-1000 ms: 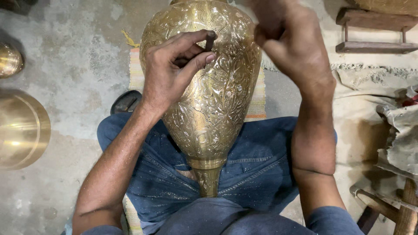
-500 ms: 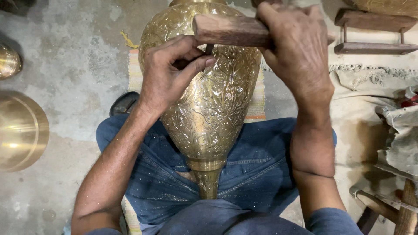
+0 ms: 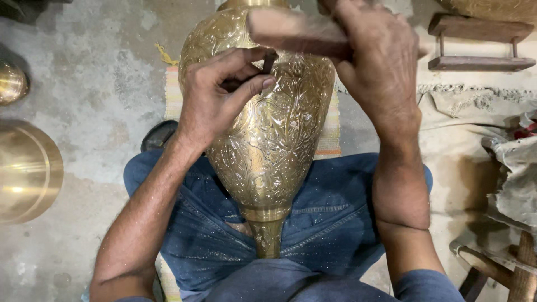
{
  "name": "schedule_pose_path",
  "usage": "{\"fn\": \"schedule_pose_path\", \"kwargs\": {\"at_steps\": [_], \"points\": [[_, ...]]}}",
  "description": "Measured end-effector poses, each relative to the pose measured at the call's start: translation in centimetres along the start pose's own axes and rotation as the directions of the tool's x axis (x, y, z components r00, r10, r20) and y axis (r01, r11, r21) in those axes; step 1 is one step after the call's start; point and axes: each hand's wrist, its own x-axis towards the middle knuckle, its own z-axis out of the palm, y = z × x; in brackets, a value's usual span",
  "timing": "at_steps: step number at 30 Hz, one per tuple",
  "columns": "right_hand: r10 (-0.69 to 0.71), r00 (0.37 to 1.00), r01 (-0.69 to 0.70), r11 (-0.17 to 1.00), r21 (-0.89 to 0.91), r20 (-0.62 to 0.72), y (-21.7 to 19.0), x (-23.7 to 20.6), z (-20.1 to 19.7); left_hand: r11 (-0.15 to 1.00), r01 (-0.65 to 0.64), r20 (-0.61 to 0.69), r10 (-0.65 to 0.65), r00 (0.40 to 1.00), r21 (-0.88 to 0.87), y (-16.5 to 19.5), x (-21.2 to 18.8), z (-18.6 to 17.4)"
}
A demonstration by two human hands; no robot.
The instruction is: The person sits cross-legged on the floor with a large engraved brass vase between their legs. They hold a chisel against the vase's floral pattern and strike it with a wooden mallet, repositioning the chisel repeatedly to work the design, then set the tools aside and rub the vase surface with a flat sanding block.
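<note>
The left hand [image 3: 215, 103] pinches a small dark punch [image 3: 269, 61] against the engraved brass vase [image 3: 268, 145]; the right hand [image 3: 380, 61] grips a wooden mallet [image 3: 296, 33].

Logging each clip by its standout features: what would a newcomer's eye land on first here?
The big engraved brass vase fills the centre, lying across the seated person's lap with its narrow end toward them. On it, the left hand pinches a small dark chisel against the metal, while the right hand holds a wooden mallet just above it. Plain brass vessels sit on the concrete floor at far left.
</note>
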Motion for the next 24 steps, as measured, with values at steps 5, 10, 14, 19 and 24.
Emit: {"fn": "schedule_pose_path", "kwargs": {"at_steps": [5, 10, 14, 19, 24], "points": [[0.05, 0.986, -0.075, 0.985, 0.153, 0.159, 0.3, -0.3, -0.2, 0.998, 0.011, -0.001, -0.011, 1.0, 0.068, -0.1, 0.2, -0.1], [0.34, 0.904, -0.419, 0.824, 0.382, 0.257, 0.8, -0.5, 0.5, 0.994, -0.09, -0.034, 0.089, 0.995, -0.058, -0.4, 0.1, 0.1], [-0.004, 1.0, 0.004, 1.0, -0.014, -0.007, 0.9, -0.8, 1.2, 0.999, -0.006, 0.025, 0.005, 1.0, 0.049, -0.6, 0.0, 0.0], [-0.044, 0.989, 0.069, 0.981, -0.18, 0.138, 1.0, -0.8, 1.3, 0.995, 0.035, 0.045, -0.039, 0.998, 0.098, -0.7, 0.0, -0.2], [0.055, 0.993, -0.089, 0.936, 0.34, 0.108, 0.7, -0.7, 0.8, 1.0, -0.01, 0.021, 0.01, 1.0, 0.015, -0.6, -0.1, 0.0]]}}
